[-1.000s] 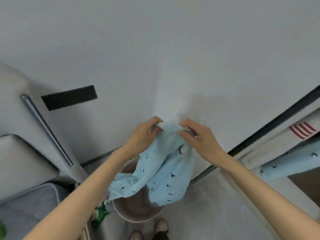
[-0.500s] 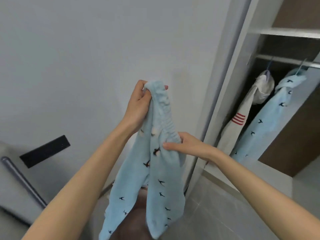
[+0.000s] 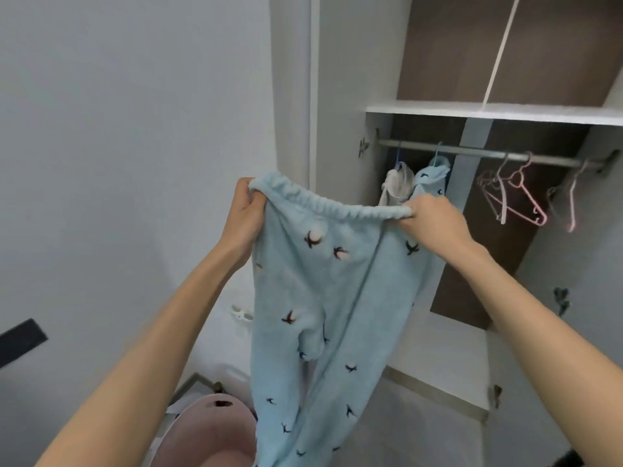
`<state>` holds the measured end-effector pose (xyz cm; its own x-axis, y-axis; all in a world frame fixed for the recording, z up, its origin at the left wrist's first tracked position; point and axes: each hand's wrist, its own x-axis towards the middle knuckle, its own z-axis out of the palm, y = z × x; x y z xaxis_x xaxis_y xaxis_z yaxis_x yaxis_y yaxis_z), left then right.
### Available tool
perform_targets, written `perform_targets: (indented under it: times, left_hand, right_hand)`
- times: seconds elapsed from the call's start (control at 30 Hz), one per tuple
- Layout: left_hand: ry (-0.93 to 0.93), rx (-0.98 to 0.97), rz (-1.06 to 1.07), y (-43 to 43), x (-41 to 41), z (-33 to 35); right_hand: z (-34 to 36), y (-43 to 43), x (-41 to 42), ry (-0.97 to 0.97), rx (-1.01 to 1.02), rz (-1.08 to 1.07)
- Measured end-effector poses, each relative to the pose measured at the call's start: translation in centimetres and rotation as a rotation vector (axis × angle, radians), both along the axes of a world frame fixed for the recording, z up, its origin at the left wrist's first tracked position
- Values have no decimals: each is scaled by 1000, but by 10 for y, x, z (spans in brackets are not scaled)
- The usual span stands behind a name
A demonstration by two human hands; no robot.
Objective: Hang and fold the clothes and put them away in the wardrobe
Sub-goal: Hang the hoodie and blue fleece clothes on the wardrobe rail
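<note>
The pale wall [image 3: 118, 129] fills the left of your view. The open wardrobe [image 3: 340, 79] takes up the right, with a white shelf [image 3: 488, 111] across it and brown panels at the back. Between them, right in front of you, hang the light blue trousers [image 3: 323, 298], fleecy and dotted with small dark bird shapes. You hold them up in the air by the waistband, which is stretched wide between your two hands. Both legs drop straight down, and their ends run out of the bottom of the view. Low on the left sits a pink basket [image 3: 222, 429], partly hidden behind the trousers. A metal rail [image 3: 488, 153] runs under the shelf. Your left hand [image 3: 244, 217] grips the left end of the waistband, its fingers curled tight round the gathered cloth. Your right hand [image 3: 435, 217] grips the right end, its fingers folded in over the elastic edge and clamped on it. Just behind your right hand, at the left end of the rail, two garments hang side by side: a white garment [image 3: 396, 183] and a blue top [image 3: 433, 175] in the same bird print. Further right on the rail hang several bare pink hangers [image 3: 521, 197]. A short black strip [image 3: 20, 342] sits on the wall at the far lower left.
</note>
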<state>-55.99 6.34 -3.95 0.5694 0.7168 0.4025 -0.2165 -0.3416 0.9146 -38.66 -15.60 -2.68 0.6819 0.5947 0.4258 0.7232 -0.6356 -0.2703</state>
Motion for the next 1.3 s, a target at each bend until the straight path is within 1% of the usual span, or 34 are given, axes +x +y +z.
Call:
perform_targets:
  times: [0.07, 0.13, 0.2, 0.27, 0.33, 0.43, 0.5, 0.57, 0.63, 0.67, 0.73, 0.77, 0.8, 0.83, 0.87, 0.93, 0.97, 1.0, 1.07, 1.1, 1.13, 1.2, 1.23, 1.27, 1.3]
  left_hand:
    - [-8, 31, -6, -17, 14, 9]
    - [18, 67, -50, -31, 26, 16]
    - [95, 103, -168, -42, 38, 17]
    - [227, 184, -295, -54, 49, 9]
    - [392, 367, -327, -64, 60, -7]
    - [610, 828, -222, -74, 86, -37]
    - [691, 1107, -89, -76, 103, -52]
    - [725, 1279, 24, -69, 121, -54]
    - [649, 1300, 125, -58, 134, -46]
    - [563, 1282, 182, -51, 140, -41]
    - [325, 1254, 312, -48, 149, -39]
    - [235, 1233, 348, -51, 152, -41]
    - [200, 1222, 330, -55, 155, -46]
    - [209, 1233, 267, -59, 159, -55]
    - [277, 1253, 180, -61, 163, -65]
    - [568, 1266, 50, -61, 167, -86]
    - [701, 1287, 43, -59, 167, -95]
    - [792, 1333, 44, -56, 168, -103]
    - [907, 1404, 18, -49, 169, -119]
    - [913, 1415, -8, -48, 170, -123]
    - [876, 1418, -39, -49, 172, -126]
    - [711, 1436, -65, -50, 173, -127]
    - [590, 1467, -33, -51, 174, -126]
    - [507, 1479, 4, -51, 175, -123]
    - [473, 1477, 9, -51, 177, -121]
  right_hand:
    - [23, -28, 6, -170, 135, -54]
    - [39, -52, 12, -266, 238, -84]
    - [46, -72, 19, -290, 248, -124]
    - [43, -89, 29, -252, 195, -157]
    - [33, -105, 39, -189, 99, -196]
    - [15, -123, 48, -140, -66, -253]
    - [10, -136, 53, -148, -127, -311]
    - [17, -148, 61, -201, -149, -404]
    - [32, -162, 72, -320, -114, -471]
    - [40, -169, 76, -392, -67, -487]
    - [48, -177, 82, -553, 54, -519]
    - [44, -180, 83, -616, 98, -535]
    - [34, -180, 84, -642, 100, -543]
    - [19, -181, 86, -610, 36, -537]
    - [0, -180, 88, -513, -96, -536]
    - [-37, -182, 88, -264, -415, -568]
    - [-52, -184, 88, -212, -514, -574]
    - [-63, -186, 89, -205, -568, -569]
    - [-80, -188, 90, -210, -614, -552]
    - [-83, -187, 91, -205, -610, -555]
    - [-84, -186, 91, -203, -604, -565]
    - [-82, -180, 92, -204, -617, -589]
    - [-81, -177, 92, -209, -631, -594]
    - [-81, -174, 92, -213, -650, -592]
    - [-82, -171, 91, -215, -674, -586]
